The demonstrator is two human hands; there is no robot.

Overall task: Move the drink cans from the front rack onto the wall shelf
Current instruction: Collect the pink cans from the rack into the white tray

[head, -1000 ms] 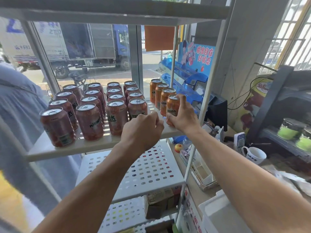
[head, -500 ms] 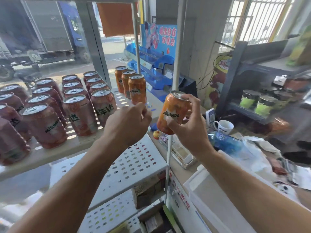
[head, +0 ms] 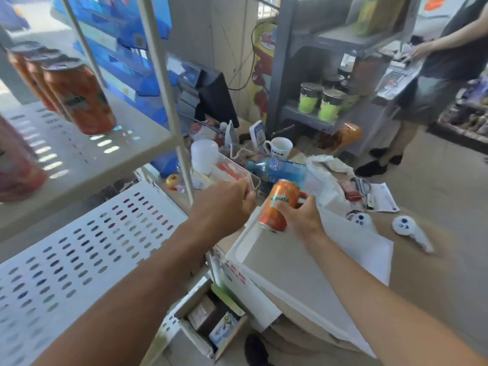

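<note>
right hand is wrapped around the side of an orange can, fingers across the label and thumb behind. the can tilts, top leaning away, probably just how the wrist carries it in transit. it hangs in the air above the white bin lid, clear of the front rack and well apart from the grey wall shelf at the back. left hand is curled in a loose fist with nothing visibly in it, hovering just beside the rack post, likely staying near for the next can. more orange cans stand on the rack's top board, so the task is early. the wall shelf's lower board already holds green tubs, so free space looks tight; placement likely goes beside them.
</note>
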